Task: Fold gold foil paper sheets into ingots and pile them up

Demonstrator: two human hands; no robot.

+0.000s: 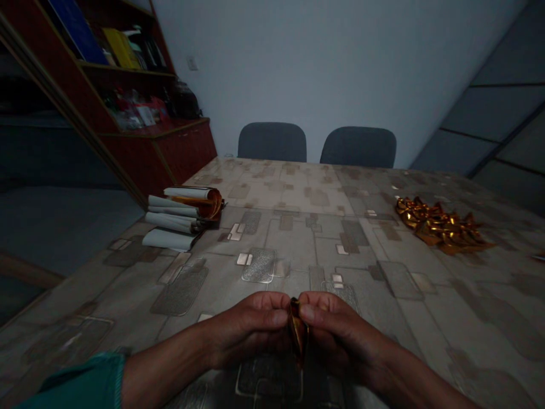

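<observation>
Left hand (pixel 253 325) and right hand (pixel 340 326), both curled nearly closed, pinch a shiny, tapering folded foil-like piece (pixel 298 335)

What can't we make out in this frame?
Head view throughout:
Folded gold foil piece: sides partly covered by left hand and right hand.
Gold foil cluster: count unclear, pieces overlap.
Object at right edge: cut off by frame.
Chairs: seats hidden behind table.
Lower-shelf items: too dark and blurred to identify.

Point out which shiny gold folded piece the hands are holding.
The lone folded piece held between the left hand and right hand; the other gold pieces sit clustered together on the table, farther off to the right.
</observation>
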